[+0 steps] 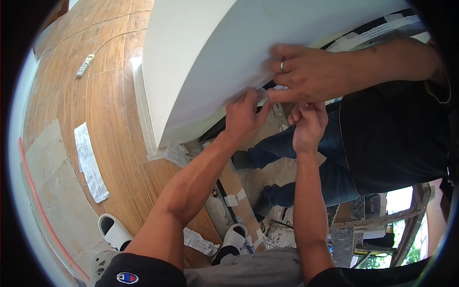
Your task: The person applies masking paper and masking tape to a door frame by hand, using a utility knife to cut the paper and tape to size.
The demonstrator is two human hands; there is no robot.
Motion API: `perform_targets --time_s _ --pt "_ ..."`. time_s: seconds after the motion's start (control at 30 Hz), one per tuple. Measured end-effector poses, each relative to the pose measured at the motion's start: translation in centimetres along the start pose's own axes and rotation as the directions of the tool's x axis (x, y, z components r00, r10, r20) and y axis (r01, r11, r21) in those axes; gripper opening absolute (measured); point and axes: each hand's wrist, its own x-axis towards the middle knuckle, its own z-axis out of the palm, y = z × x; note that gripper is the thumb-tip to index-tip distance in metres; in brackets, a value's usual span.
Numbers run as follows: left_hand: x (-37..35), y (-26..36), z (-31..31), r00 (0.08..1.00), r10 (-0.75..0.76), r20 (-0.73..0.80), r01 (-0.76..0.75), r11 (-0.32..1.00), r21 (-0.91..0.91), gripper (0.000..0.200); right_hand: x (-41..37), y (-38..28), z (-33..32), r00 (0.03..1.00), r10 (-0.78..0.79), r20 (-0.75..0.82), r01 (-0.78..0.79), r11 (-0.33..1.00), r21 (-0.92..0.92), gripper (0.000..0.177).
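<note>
Fingers of your left hand (243, 117) bend at the lower edge of the large, smooth white panel (229, 57), beside a co-worker's ringed hand (306, 71). Your right hand's (310, 131) fingers curl close below that hand. You cannot tell whether either hand grasps anything. Your panel stands beside the brown wood-plank floor (110, 95).

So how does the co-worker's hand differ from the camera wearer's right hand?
The co-worker's hand wears a ring; the wearer's right hand shows none.
The co-worker's hand reaches in from the picture's right; the wearer's right hand comes up from the bottom.
Both are bare and close together near the lower edge of the pale panel.
</note>
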Motion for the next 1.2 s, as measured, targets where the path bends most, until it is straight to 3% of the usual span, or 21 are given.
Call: perform_targets --time_s 0.07,0.13,0.27,0.33,0.37,0.43,0.47,0.53,0.57,0.63,0.73,0.87,0.93,0.97,1.03,1.07,1.13,1.17,1.2 --pt "-0.5 1.0 -0.6 0.997 -0.058 0.051 0.060 0.997 -0.053 0.025 0.2 0.4 -0.2 1.000 -0.007 -0.014 0.007 1.000 -0.004 0.014" --pt "-1.1 1.5 -0.4 0.986 -0.161 0.038 0.165 0.967 -0.193 0.029 0.0 1.0 0.0 0.994 -0.018 -0.108 0.006 0.993 -0.118 0.013" --pt "-0.6 4.0 -0.5 0.961 -0.275 -0.005 0.260 0.914 -0.312 0.029 0.0 1.6 -0.1 0.993 -0.020 -0.113 0.004 0.990 -0.141 0.014" --pt "0.0 6.4 -1.5 0.983 -0.176 0.044 0.175 0.864 -0.472 0.032 0.3 1.4 -0.4 0.998 0.056 0.021 -0.058 0.989 0.133 0.014" --pt "0.1 7.3 -1.6 0.985 -0.169 0.041 0.168 0.864 -0.475 0.032 0.3 1.0 -0.3 0.999 0.048 0.022 -0.050 0.990 0.134 0.014" --pt "0.3 8.7 -1.4 0.984 -0.174 0.037 0.161 0.784 -0.599 0.030 0.1 -0.1 -0.2 0.984 0.124 0.129 -0.159 0.938 0.309 0.012" --pt "0.5 8.9 -0.9 0.985 -0.167 0.037 0.156 0.783 -0.602 0.030 0.4 -0.1 -0.3 0.985 0.117 0.128 -0.151 0.939 0.309 0.012" --pt "0.5 9.0 -0.1 0.914 -0.389 0.116 0.376 0.705 -0.602 0.029 0.7 0.3 -0.9 0.997 0.073 0.017 -0.075 0.987 0.145 0.011" --pt "0.5 8.6 0.4 0.915 -0.386 0.117 0.374 0.704 -0.603 0.029 0.8 0.3 -1.2 0.997 0.070 0.016 -0.072 0.987 0.144 0.011" --pt "0.5 8.1 1.0 0.915 -0.369 0.161 0.381 0.662 -0.645 0.023 0.7 0.0 -2.0 0.982 0.174 0.071 -0.176 0.984 0.023 0.013" --pt "0.6 8.5 0.5 0.869 -0.468 0.160 0.431 0.557 -0.710 0.028 0.9 0.5 -3.5 0.957 0.260 0.126 -0.269 0.961 0.065 0.014" --pt "0.1 8.6 0.0 0.939 -0.344 0.020 0.266 0.687 -0.676 0.040 0.6 -0.9 -2.8 0.972 0.177 0.153 -0.208 0.954 0.217 0.020" --pt "-0.1 10.0 -0.5 0.986 -0.154 -0.057 0.061 0.668 -0.742 0.054 0.9 -1.8 -3.4 0.877 0.333 0.347 -0.446 0.834 0.325 0.028" --pt "0.0 10.2 -0.4 0.988 -0.141 -0.059 0.050 0.664 -0.746 0.054 1.2 -1.6 -4.0 0.883 0.319 0.345 -0.432 0.841 0.327 0.028" --pt "-0.1 10.0 -0.5 0.965 -0.262 -0.030 0.198 0.795 -0.573 0.042 1.6 -1.0 -4.8 0.856 0.284 0.432 -0.428 0.858 0.284 0.031" --pt "0.0 9.7 -0.4 0.966 -0.258 -0.029 0.196 0.796 -0.573 0.042 1.5 -0.7 -5.0 0.857 0.281 0.431 -0.425 0.858 0.286 0.031" --pt "0.3 9.0 0.0 0.995 -0.073 -0.074 0.032 0.892 -0.452 0.025 1.4 -0.9 -4.4 0.890 0.319 0.327 -0.414 0.866 0.282 0.028" --pt "0.2 8.9 0.1 0.994 -0.074 -0.075 0.032 0.892 -0.451 0.025 1.4 -0.8 -4.7 0.889 0.319 0.327 -0.414 0.866 0.282 0.028" --pt "0.1 8.8 0.4 0.986 -0.153 -0.065 0.087 0.810 -0.580 0.017 1.5 -0.7 -5.2 0.868 0.330 0.372 -0.432 0.870 0.237 0.030"
